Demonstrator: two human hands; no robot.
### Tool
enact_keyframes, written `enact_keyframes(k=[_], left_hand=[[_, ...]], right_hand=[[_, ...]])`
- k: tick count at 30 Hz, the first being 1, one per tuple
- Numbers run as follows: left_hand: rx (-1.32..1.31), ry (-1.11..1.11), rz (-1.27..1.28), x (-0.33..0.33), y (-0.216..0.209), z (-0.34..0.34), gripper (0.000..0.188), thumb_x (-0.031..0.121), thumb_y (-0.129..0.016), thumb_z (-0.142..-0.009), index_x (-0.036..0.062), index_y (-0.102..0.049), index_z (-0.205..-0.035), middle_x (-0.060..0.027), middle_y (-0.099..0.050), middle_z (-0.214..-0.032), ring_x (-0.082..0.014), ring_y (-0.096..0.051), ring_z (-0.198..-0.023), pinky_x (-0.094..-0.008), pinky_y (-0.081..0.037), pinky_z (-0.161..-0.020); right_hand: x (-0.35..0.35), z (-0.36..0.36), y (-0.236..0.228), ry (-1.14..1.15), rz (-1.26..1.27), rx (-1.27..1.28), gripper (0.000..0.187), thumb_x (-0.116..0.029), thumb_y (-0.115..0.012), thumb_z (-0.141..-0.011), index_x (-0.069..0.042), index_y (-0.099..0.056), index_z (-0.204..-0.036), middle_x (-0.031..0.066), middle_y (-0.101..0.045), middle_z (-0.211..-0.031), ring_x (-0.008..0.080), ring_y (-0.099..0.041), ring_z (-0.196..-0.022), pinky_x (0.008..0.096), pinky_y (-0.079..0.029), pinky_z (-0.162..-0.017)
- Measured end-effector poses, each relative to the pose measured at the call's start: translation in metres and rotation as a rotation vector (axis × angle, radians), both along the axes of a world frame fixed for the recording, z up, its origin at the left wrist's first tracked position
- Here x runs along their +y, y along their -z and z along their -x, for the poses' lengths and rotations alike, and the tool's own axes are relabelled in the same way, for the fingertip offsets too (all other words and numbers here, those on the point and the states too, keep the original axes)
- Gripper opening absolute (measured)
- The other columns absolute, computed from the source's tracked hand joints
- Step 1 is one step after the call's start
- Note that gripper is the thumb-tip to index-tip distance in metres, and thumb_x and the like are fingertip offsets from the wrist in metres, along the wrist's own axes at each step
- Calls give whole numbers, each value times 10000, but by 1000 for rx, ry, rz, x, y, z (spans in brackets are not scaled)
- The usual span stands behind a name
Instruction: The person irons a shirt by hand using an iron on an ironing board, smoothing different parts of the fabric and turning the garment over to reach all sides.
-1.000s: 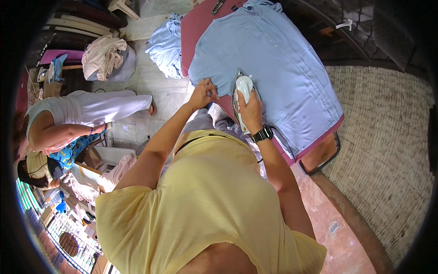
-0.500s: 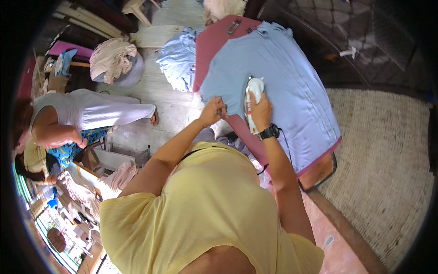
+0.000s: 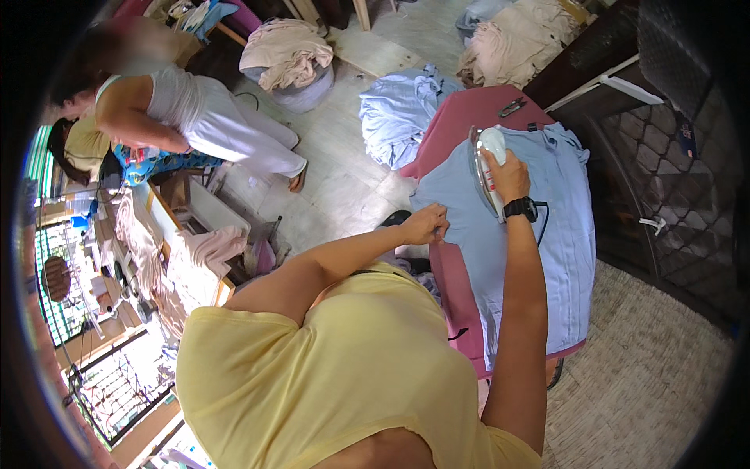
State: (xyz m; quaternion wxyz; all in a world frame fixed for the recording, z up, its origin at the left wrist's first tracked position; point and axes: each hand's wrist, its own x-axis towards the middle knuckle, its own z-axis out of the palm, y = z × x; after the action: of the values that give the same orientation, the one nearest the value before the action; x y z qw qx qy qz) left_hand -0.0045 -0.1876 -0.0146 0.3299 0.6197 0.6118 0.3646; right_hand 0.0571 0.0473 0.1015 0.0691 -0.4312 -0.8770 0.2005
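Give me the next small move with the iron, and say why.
Probably slide the iron gently leftward, stopping short of the left hand: the right hand holds it on the shirt, the left appears to pinch the shirt's edge, and cloth lies between that hand and the iron.

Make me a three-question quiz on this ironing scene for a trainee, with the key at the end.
1. Multiple choice: what is the right hand holding?
A) a brush
B) an iron
C) a spray bottle
2. Fill in the blank with "edge" or "middle": the curled fingers of the left hand are at the ____ of the blue shirt.
3. True or false: the blue shirt hangs on a hanger.

Key:
1. B; the iron is white on top.
2. Edge.
3. False; the blue shirt lies spread on the red board.
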Motion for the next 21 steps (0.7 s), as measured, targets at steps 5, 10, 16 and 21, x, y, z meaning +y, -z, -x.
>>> enact_keyframes(k=[5,10,16,21], left_hand=[[28,-20,35,5,-3,0,274,203,-858,-619,112,-606,-674,-67,-526,-884,-287,-522,-974,-391,-450,-821],[40,-35,15,3,6,-3,281,228,-866,-590,123,-611,-649,-64,-530,-872,-286,-528,-959,-392,-458,-814],[61,-19,-8,1,11,-4,284,230,-862,-597,105,-621,-680,-73,-519,-850,-285,-525,-939,-385,-437,-833],[95,-2,30,-1,18,-6,301,274,-867,-600,106,-637,-698,-71,-539,-902,-285,-537,-966,-400,-455,-834]], right_hand=[[-14,-11,-23,101,174,5,663,-671,-616,-843,-11,-666,-888,192,-707,-792,408,-677,-849,501,-519,-734],[-51,-85,4,151,137,169,550,-528,-650,-885,5,-691,-1017,202,-718,-863,411,-687,-792,483,-523,-724],[-144,-156,-7,281,206,313,440,-387,-679,-921,36,-678,-1042,224,-721,-886,382,-713,-807,452,-534,-695],[-147,-153,-9,420,185,194,427,-366,-683,-925,47,-673,-1031,226,-721,-871,372,-719,-813,455,-536,-668]])
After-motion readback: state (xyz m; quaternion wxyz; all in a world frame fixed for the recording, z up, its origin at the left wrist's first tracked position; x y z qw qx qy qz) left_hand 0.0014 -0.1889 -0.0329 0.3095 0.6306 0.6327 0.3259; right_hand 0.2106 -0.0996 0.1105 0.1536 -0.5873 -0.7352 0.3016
